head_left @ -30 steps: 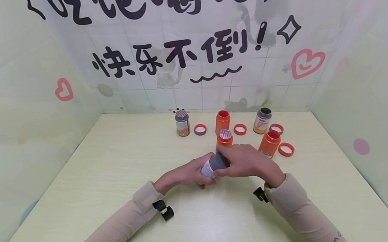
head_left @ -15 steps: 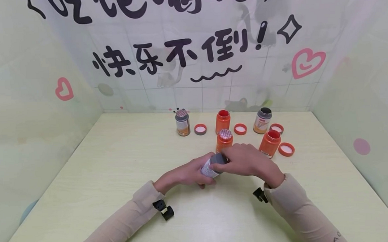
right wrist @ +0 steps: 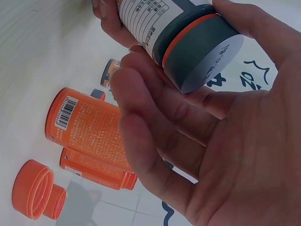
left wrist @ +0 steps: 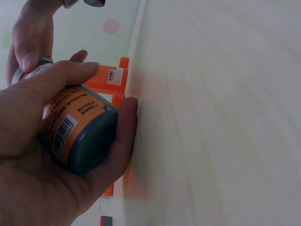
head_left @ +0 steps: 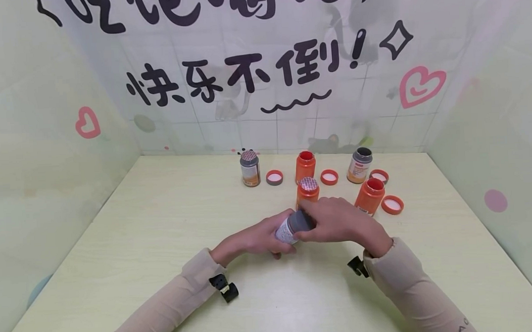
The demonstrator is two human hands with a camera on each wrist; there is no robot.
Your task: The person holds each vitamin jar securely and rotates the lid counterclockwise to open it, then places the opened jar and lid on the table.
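Note:
My left hand [head_left: 264,235] grips a tilted dark grey bottle [left wrist: 70,127] with a white and orange label, held above the table. At its upper end, my right hand [head_left: 340,222] holds the dark grey bottle cap [right wrist: 202,52] between thumb and curled fingers. An orange-red ring shows at the cap's edge in the right wrist view, and the cap still sits on the bottle. Just behind the hands stands an orange bottle [head_left: 308,190] with a foil seal over its mouth, its lower part hidden by the right hand.
A sealed grey bottle [head_left: 250,170] stands at the back. Open bottles to its right include an orange bottle [head_left: 305,169], a grey bottle [head_left: 359,167] and a nearer orange bottle [head_left: 369,198]. Several loose caps lie beside them, such as an orange cap [head_left: 392,205]. A printed cloth [head_left: 255,132] encloses the table.
My right hand's fingers shifted round the cap, showing more of it half a second ago, then moved back over it. My left hand and the bottle have stayed in place.

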